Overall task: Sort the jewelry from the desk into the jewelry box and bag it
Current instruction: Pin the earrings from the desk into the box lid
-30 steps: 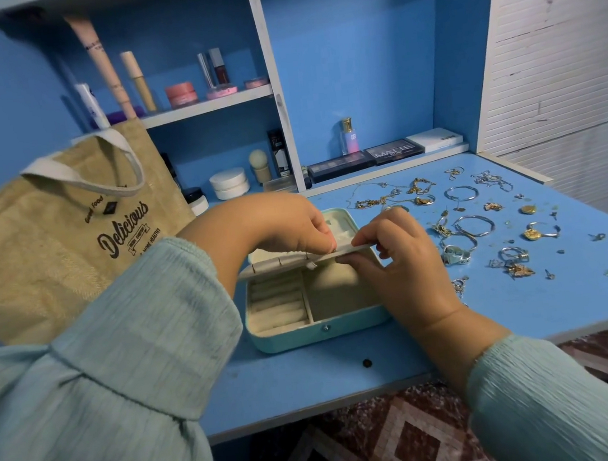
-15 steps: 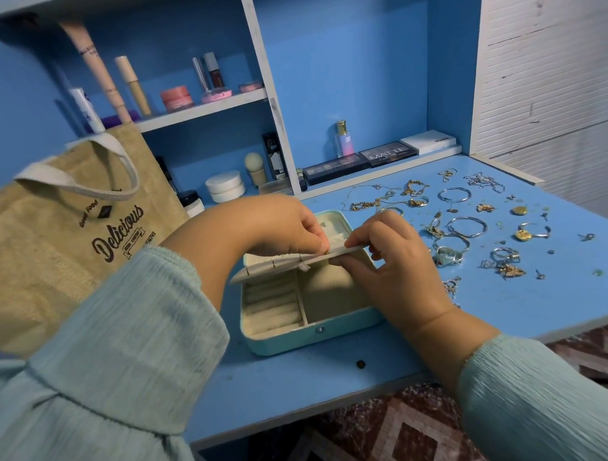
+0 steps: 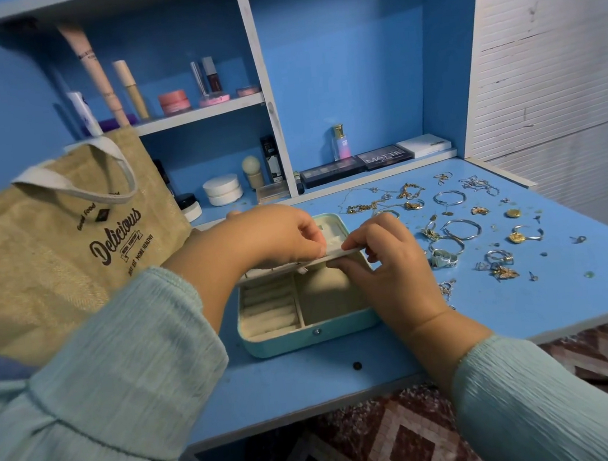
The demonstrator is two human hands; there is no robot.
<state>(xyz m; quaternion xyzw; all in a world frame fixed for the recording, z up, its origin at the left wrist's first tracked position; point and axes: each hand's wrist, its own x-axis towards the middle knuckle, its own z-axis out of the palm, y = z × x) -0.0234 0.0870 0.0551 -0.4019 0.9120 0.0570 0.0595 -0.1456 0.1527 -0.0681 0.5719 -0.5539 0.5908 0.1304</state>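
Burlap bag (image 3: 53,249), printed "Delicious", stands upright at the left of the blue desk (image 3: 311,383), its white handle toward us. Just right of it we see our left hand (image 3: 277,238), fingers curled, pinching the left part of a thin cream divider panel (image 3: 349,251) held level above the jewelry box (image 3: 306,337). The box sits open near the desk's front edge, with ring-roll slots in its left compartment and 1 plain compartment on the right. Our right hand (image 3: 384,263) pinches the same panel's right end between thumb and curled fingers. Right of that hand, loose jewelry (image 3: 456,231) lies scattered on the desk: silver hoops, gold chains, rings and small studs, all outside the box. Behind, shelves (image 3: 200,113) carry cosmetics, and a "MATTE" palette (image 3: 382,155) lies on the ledge.
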